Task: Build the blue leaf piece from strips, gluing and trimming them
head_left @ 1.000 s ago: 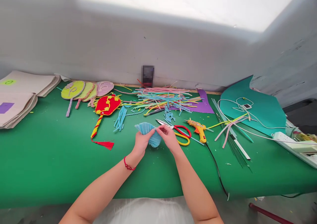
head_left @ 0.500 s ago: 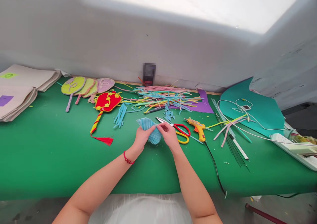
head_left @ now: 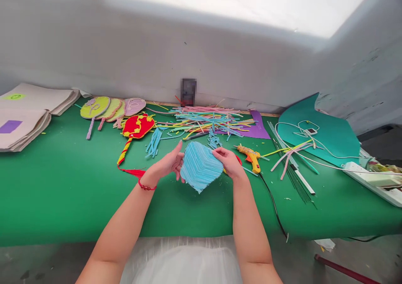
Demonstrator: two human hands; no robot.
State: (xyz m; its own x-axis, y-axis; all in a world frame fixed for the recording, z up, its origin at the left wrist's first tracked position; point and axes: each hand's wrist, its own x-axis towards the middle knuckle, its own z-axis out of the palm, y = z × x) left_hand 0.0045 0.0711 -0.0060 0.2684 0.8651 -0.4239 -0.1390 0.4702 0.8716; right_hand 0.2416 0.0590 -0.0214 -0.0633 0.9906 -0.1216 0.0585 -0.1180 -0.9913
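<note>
Blue ribbed panel (head_left: 202,167) held up over the bench (head_left: 78,204), mid-view, between both hands. Right hand (head_left: 231,162) pinches its upper right edge, fingers closed on it; left hand (head_left: 168,163) at the left edge, thumb and fingers spread wide, can't tell if fingertips touch. Panel looks light, fuzzy, not slippery, probably a bit bendy; strip ends along the rim might come loose if pulled. Best hold: flat pinch on opposite side edges, off the pointed bottom tip.
</note>
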